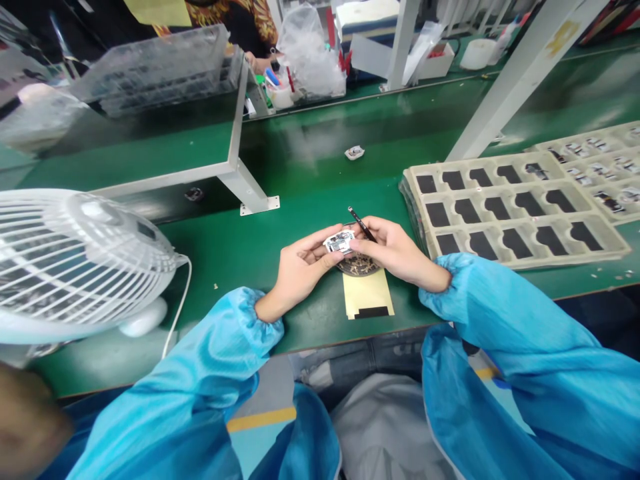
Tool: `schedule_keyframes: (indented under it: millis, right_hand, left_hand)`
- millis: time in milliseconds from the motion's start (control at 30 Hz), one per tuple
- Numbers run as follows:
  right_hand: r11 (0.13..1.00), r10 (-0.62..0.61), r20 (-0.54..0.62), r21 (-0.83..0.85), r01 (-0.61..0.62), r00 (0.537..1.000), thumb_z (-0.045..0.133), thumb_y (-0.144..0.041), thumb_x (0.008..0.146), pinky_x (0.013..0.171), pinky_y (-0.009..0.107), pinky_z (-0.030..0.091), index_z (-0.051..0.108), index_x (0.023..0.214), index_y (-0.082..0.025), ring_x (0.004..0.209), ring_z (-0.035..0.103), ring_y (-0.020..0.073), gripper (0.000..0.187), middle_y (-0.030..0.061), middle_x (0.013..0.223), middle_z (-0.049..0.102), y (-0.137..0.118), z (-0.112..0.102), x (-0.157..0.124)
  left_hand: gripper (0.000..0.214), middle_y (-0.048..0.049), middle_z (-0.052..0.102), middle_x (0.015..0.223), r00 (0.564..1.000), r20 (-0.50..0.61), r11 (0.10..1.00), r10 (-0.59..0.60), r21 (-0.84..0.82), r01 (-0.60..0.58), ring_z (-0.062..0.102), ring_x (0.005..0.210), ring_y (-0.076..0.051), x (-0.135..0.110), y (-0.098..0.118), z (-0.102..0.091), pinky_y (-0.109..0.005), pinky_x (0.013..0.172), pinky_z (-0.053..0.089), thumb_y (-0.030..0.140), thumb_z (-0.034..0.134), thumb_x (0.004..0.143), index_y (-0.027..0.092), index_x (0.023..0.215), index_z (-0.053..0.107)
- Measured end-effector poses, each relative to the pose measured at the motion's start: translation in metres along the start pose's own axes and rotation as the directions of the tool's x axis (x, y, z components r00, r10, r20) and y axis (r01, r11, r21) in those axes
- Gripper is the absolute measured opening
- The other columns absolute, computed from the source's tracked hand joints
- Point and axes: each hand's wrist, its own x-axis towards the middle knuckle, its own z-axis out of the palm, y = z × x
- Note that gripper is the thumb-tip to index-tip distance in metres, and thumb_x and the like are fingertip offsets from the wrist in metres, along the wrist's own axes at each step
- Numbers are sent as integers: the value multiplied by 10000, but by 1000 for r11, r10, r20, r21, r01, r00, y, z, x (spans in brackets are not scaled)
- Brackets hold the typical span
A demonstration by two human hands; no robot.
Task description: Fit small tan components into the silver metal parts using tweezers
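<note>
Between my two hands is a small white plastic housing [339, 241] with electronic parts inside, its open side up. My left hand [299, 268] grips it by the left edge, fingers closed around it. With my right hand [397, 250] I hold a thin black pen-like tool [362, 225], its upper end pointing up and left; the right thumb also presses the housing's right side. Just below the hands lies a round dark dish [359, 267] of tiny brass-coloured pieces, partly hidden by my fingers. A yellow paper [367, 292] with a black strip sticks out under the dish.
To the right stands a cream compartment tray [543, 217] with black pads, beside another tray [583, 150] holding white parts. A white fan [85, 260] occupies the left. Another white housing [355, 153] lies farther back. A co-worker's hand [259, 64] shows across the bench.
</note>
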Motion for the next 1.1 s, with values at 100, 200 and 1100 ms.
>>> schedule_keyframes:
  millis: [100, 200, 1100]
  right_hand:
    - [1000, 6, 7, -2, -6, 1000, 888, -566, 731, 859, 348, 591, 644, 935, -215, 878, 719, 196, 473, 16, 887, 732, 0, 0, 0]
    - [1000, 3, 6, -10, -3, 1000, 884, -586, 733, 861, 351, 598, 648, 937, -216, 887, 719, 198, 483, 21, 908, 738, 1, 0, -1]
    - [999, -36, -26, -25, 35, 999, 893, -554, 759, 889, 389, 647, 708, 968, -213, 914, 767, 224, 441, 47, 979, 781, 4, 1, -2]
  left_hand:
    - [490, -112, 761, 1306, 1000, -12, 1000, -2, 18, 2, 750, 1194, -294, 1, 0, -1, -421, 1046, 643, 327, 932, 776, 226, 1234, 790]
    - [483, -119, 765, 1295, 1000, -21, 999, 3, 35, -2, 754, 1184, -295, 1, 1, -1, -418, 1041, 643, 341, 933, 773, 215, 1219, 796]
    - [456, -96, 778, 1272, 999, -38, 999, 5, 34, -4, 765, 1160, -280, 2, 1, -4, -408, 1017, 653, 322, 920, 794, 248, 1227, 798]
